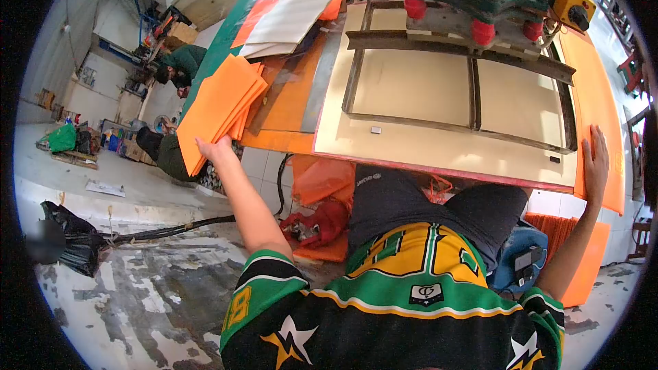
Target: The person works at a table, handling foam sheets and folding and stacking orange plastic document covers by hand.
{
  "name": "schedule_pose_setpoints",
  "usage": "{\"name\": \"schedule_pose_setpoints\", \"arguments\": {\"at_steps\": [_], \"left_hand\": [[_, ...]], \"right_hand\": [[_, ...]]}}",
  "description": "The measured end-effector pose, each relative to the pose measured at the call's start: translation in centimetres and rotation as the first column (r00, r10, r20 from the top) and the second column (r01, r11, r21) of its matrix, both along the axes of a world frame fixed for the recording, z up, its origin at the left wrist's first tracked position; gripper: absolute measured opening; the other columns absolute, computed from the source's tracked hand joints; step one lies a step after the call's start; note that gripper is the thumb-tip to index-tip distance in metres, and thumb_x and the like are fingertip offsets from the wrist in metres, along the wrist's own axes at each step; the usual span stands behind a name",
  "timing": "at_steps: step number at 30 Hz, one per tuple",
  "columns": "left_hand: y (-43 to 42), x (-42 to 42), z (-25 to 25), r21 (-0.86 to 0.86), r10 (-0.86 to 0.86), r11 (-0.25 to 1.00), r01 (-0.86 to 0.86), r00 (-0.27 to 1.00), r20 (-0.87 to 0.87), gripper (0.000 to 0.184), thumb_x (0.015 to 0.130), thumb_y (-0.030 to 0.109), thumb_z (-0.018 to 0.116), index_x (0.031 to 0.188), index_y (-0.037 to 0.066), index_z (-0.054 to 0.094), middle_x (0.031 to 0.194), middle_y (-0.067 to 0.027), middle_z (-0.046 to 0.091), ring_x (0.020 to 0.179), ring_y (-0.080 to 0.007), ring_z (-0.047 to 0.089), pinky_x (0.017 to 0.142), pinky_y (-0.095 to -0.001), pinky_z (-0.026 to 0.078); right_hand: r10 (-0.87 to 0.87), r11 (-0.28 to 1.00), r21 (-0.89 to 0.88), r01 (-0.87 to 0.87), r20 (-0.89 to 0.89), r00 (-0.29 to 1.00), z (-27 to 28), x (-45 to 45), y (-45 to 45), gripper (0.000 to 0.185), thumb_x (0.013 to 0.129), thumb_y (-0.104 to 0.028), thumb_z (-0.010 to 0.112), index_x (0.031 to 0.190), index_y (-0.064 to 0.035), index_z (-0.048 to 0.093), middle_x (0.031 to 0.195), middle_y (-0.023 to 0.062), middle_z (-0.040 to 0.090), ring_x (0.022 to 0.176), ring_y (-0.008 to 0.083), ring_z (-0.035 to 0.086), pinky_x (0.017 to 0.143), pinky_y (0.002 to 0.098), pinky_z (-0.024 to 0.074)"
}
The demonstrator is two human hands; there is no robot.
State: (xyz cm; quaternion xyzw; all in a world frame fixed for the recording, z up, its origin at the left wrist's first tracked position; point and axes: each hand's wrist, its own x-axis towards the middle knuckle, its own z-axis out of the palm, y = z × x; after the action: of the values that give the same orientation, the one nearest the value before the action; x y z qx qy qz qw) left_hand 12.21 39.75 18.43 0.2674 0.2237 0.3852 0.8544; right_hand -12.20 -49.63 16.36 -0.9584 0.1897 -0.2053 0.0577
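My left hand (216,149) grips the lower edge of a fanned stack of orange sheets (221,104), left of the worktable. Its fingers are partly hidden by the stack. On the table's right side, my right hand (595,164) lies with fingers stretched out on a large orange sheet (591,89). Between the hands is a cream board (411,138) with a dark metal frame (474,96) over it. A small pale block (375,130) and a small dark block (555,159) rest near the board's front edge.
A machine head (473,7) with red and yellow knobs hangs over the board's far side. White sheets (291,24) lie at the table's back left. Another person (185,65) crouches at far left. Orange sheets (591,260) stand below the table at right. A black cable (178,228) crosses the floor.
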Motion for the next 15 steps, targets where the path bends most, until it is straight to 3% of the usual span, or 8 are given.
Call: {"name": "schedule_pose_setpoints", "arguments": {"at_steps": [5, 7, 8, 10, 11, 13, 14, 15], "left_hand": [[-0.3, -1.0, 0.1, 0.065, -0.008, 0.998, 0.01, 0.999, -0.037, 0.054, 0.099, 0.045, 0.04, 0.137, 0.007, 0.051, 0.143, -0.0107, 0.051, 0.127, -0.0338, 0.052, 0.106, -0.0523, 0.04], [0.2, -2.2, 0.2, 0.018, -0.079, 0.997, 0.079, 0.997, -0.01, 0.052, 0.097, 0.045, 0.049, 0.131, 0.006, 0.053, 0.128, -0.0129, 0.06, 0.116, -0.0316, 0.058, 0.1, -0.0474, 0.047], [0.2, -2.7, -0.1, 0.018, -0.08, 0.997, 0.08, 0.997, -0.011, 0.052, 0.097, 0.045, 0.049, 0.131, 0.006, 0.053, 0.128, -0.0129, 0.06, 0.116, -0.0316, 0.058, 0.1, -0.0474, 0.047], [-0.2, -3.9, -0.4, -0.05, -0.057, 0.998, 0.048, 0.98, -0.192, 0.05, 0.091, 0.047, 0.062, 0.116, 0.004, 0.056, 0.102, -0.0106, 0.063, 0.093, -0.0247, 0.063, 0.082, -0.0382, 0.053], [-0.5, -4.3, -0.6, -0.049, -0.054, 0.998, 0.045, 0.98, -0.193, 0.05, 0.091, 0.047, 0.062, 0.116, 0.004, 0.056, 0.102, -0.0106, 0.063, 0.093, -0.0247, 0.063, 0.082, -0.0382, 0.053], [-1.5, -5.4, -1.1, -0.024, -0.295, 0.954, 0.3, 0.918, -0.265, 0.054, 0.084, 0.053, 0.07, 0.101, 0.004, 0.055, 0.082, -0.0054, 0.055, 0.075, -0.018, 0.058, 0.066, -0.0291, 0.049], [-2.1, -5.4, -1.4, 0.0, -0.239, 0.967, 0.256, 0.902, -0.361, 0.056, 0.084, 0.059, 0.068, 0.097, 0.006, 0.053, 0.08, -0.0043, 0.054, 0.068, -0.0153, 0.053, 0.058, -0.0273, 0.042], [-1.5, -5.5, -1.7, -0.003, -0.235, 0.968, 0.251, 0.902, -0.361, 0.056, 0.084, 0.059, 0.068, 0.097, 0.006, 0.053, 0.08, -0.0043, 0.054, 0.068, -0.0153, 0.053, 0.058, -0.0273, 0.042]], "right_hand": [[0.005, 1.0, 0.015, -0.005, -0.01, 1.0, 0.0, 0.1, -0.2, 0.05, 0.101, -0.035, 0.049, 0.143, -0.007, 0.047, 0.15, 0.0143, 0.042, 0.142, 0.0308, 0.034, 0.117, 0.0418, 0.0258], [0.0, 1.0, 0.01, 0.0, -0.026, 1.0, 0.1, -0.1, -0.1, 0.05, 0.102, -0.035, 0.048, 0.143, -0.0072, 0.047, 0.151, 0.0139, 0.042, 0.143, 0.0306, 0.033, 0.117, 0.0416, 0.0254], [-0.003, 1.0, 0.003, 0.003, -0.017, 1.0, 0.1, -0.1, 0.0, 0.05, 0.102, -0.035, 0.048, 0.143, -0.0071, 0.047, 0.151, 0.014, 0.042, 0.143, 0.0304, 0.034, 0.117, 0.0416, 0.0256], [-0.002, 1.0, -0.003, 0.002, -0.009, 1.0, 0.1, 0.0, 0.2, 0.05, 0.102, -0.035, 0.048, 0.143, -0.007, 0.047, 0.15, 0.0141, 0.042, 0.142, 0.0301, 0.034, 0.117, 0.0416, 0.0257], [0.0, 1.0, 0.005, 0.0, -0.006, 1.0, 0.1, 0.0, 0.1, 0.049, 0.102, -0.035, 0.048, 0.142, -0.0065, 0.048, 0.15, 0.0144, 0.043, 0.142, 0.0302, 0.035, 0.117, 0.0415, 0.0259], [0.008, 1.0, 0.009, -0.008, -0.007, 1.0, 0.2, 0.1, 0.1, 0.049, 0.102, -0.035, 0.048, 0.142, -0.0061, 0.048, 0.15, 0.0148, 0.043, 0.142, 0.0303, 0.035, 0.117, 0.0413, 0.0261], [0.013, 1.0, 0.028, -0.013, -0.008, 1.0, 0.3, 0.1, 0.1, 0.049, 0.102, -0.034, 0.048, 0.141, -0.0054, 0.048, 0.149, 0.015, 0.044, 0.141, 0.0305, 0.036, 0.117, 0.0411, 0.0262], [0.017, 0.999, 0.047, -0.016, -0.008, 1.0, 0.3, 0.1, 0.1, 0.049, 0.102, -0.034, 0.048, 0.141, -0.0047, 0.048, 0.149, 0.0152, 0.044, 0.141, 0.0307, 0.036, 0.117, 0.0409, 0.0263]]}}
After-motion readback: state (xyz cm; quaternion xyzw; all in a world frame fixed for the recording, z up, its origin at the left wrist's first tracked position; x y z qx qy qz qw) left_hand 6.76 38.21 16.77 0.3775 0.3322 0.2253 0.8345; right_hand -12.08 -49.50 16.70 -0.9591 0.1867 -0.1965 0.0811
